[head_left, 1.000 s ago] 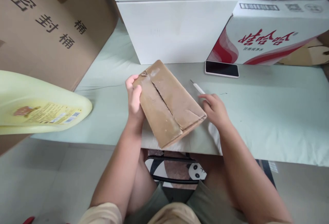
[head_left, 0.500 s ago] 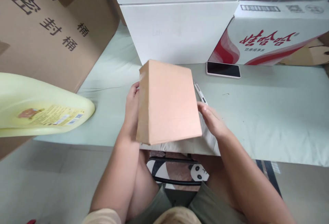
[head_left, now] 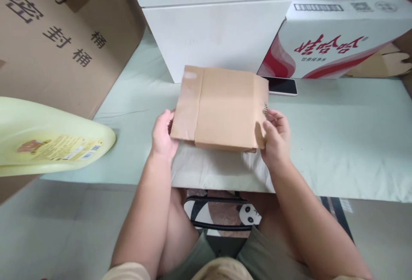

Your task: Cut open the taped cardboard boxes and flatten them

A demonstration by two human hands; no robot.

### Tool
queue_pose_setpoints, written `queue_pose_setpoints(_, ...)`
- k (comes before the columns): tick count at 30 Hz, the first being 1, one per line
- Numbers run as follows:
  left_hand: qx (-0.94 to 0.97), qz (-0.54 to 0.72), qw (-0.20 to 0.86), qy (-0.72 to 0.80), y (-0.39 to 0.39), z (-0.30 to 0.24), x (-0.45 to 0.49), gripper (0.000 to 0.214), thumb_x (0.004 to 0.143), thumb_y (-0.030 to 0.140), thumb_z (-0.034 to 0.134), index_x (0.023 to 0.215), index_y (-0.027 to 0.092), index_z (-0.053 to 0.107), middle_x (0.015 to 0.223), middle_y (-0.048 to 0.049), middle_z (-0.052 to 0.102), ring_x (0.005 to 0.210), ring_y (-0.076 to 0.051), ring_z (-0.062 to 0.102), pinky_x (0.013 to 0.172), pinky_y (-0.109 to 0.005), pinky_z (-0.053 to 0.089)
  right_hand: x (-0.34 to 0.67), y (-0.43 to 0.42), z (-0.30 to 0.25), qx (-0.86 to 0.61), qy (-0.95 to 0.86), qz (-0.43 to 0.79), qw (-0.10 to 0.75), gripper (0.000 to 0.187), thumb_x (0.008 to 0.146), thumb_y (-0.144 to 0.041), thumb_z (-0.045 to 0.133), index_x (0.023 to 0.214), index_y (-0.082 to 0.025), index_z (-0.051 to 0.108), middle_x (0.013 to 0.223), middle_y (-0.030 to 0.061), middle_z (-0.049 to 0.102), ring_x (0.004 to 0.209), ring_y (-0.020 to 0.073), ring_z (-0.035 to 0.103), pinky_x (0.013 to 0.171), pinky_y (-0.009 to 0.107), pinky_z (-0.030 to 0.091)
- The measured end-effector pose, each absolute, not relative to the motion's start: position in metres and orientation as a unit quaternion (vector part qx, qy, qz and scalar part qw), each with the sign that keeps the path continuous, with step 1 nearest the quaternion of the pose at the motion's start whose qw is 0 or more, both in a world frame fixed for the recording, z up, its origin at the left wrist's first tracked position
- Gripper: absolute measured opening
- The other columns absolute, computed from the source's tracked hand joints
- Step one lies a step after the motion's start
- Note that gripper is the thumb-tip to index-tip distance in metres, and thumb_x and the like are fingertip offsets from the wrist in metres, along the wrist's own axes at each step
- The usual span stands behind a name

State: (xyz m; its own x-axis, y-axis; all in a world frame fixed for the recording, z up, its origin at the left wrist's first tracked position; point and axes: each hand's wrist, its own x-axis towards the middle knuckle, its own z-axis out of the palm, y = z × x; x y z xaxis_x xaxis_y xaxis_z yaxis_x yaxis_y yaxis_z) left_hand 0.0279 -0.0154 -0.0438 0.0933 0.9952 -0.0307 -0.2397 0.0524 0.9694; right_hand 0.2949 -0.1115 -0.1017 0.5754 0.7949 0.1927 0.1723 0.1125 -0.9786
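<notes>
A small brown cardboard box (head_left: 225, 106) is held up between both hands above the pale green cloth. My left hand (head_left: 163, 134) grips its left edge, the thumb at the side and the other fingers partly hidden behind the cardboard. At the opposite end, my right hand (head_left: 277, 136) pinches the right flap, which has a torn, ragged edge near the fingers. The box's broad face points up toward me, with creases running down it. Behind the box's right corner lies a phone (head_left: 283, 86), partly covered by it.
The pale green cloth (head_left: 337, 143) covers the table. White cartons (head_left: 209, 35) stand behind, beside a red-and-white printed carton (head_left: 322, 48). On the left are a large brown carton (head_left: 74, 22) and a yellow bottle (head_left: 58, 138). A panda-patterned item (head_left: 222, 211) shows below the table edge.
The box has been turned and now lies wider across, with its right flap showing. My right hand has moved up and closed on that flap. The white pen-like object is now covered.
</notes>
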Motion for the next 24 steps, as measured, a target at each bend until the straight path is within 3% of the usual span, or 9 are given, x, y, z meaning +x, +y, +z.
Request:
queue_pose_setpoints(4, 0.490, 0.473, 0.644, 0.348, -0.022, -0.050, 0.028, 0.052, 0.070, 0.066, 0.078, 0.095, 0.020, 0.077, 0.107, -0.0156, 0.080, 0.134, -0.043, 0.065, 0.109, -0.056, 0.057, 0.295, -0.115, -0.088, -0.556, -0.441, 0.272, 0.649, 0.067, 0.098, -0.073, 0.029, 0.146, -0.030, 0.048, 0.134, 0.0150, 0.062, 0.124, 0.0338, 0.067, 0.096, 0.051, 0.060)
queue_pose_setpoints(8, 0.524, 0.467, 0.623, 0.347, -0.023, -0.063, 0.033, 0.061, 0.075, 0.074, 0.073, 0.109, 0.025, 0.078, 0.116, -0.0144, 0.080, 0.140, -0.039, 0.063, 0.112, -0.054, 0.055, 0.284, -0.120, -0.077, -0.544, -0.485, 0.315, 0.608, 0.079, 0.087, -0.086, 0.049, 0.142, -0.029, 0.055, 0.123, 0.0152, 0.070, 0.120, 0.0356, 0.069, 0.102, 0.054, 0.059)
queue_pose_setpoints(12, 0.507, 0.481, 0.612, 0.372, -0.019, -0.072, 0.034, 0.066, 0.079, 0.077, 0.065, 0.114, 0.023, 0.076, 0.121, -0.0162, 0.079, 0.141, -0.039, 0.062, 0.113, -0.054, 0.055, 0.280, -0.122, -0.081, -0.582, -0.488, 0.319, 0.568, 0.072, 0.091, -0.083, 0.054, 0.135, -0.026, 0.060, 0.125, 0.0144, 0.071, 0.116, 0.0307, 0.070, 0.099, 0.048, 0.061)
queue_pose_setpoints(16, 0.508, 0.468, 0.621, 0.370, -0.016, -0.077, 0.030, 0.064, 0.083, 0.078, 0.059, 0.111, 0.023, 0.076, 0.119, -0.0159, 0.078, 0.137, -0.040, 0.064, 0.112, -0.056, 0.055, 0.284, -0.121, -0.091, -0.600, -0.493, 0.307, 0.550, 0.067, 0.091, -0.083, 0.056, 0.124, -0.025, 0.063, 0.112, 0.0117, 0.073, 0.102, 0.0271, 0.072, 0.084, 0.042, 0.063)
queue_pose_setpoints(21, 0.488, 0.454, 0.646, 0.373, -0.015, -0.081, 0.030, 0.062, 0.082, 0.074, 0.055, 0.110, 0.021, 0.074, 0.116, -0.0176, 0.078, 0.139, -0.041, 0.062, 0.112, -0.059, 0.054, 0.282, -0.117, -0.092, -0.605, -0.472, 0.297, 0.569, 0.069, 0.086, -0.080, 0.066, 0.126, -0.024, 0.060, 0.117, 0.0148, 0.074, 0.113, 0.0324, 0.072, 0.093, 0.049, 0.062)
queue_pose_setpoints(24, 0.491, 0.452, 0.635, 0.389, -0.014, -0.081, 0.031, 0.058, 0.078, 0.072, 0.056, 0.099, 0.021, 0.072, 0.107, -0.0170, 0.078, 0.133, -0.044, 0.064, 0.107, -0.061, 0.057, 0.282, -0.115, -0.087, -0.588, -0.459, 0.327, 0.580, 0.068, 0.083, -0.076, 0.073, 0.125, -0.025, 0.058, 0.117, 0.0148, 0.073, 0.116, 0.0344, 0.072, 0.095, 0.052, 0.063)
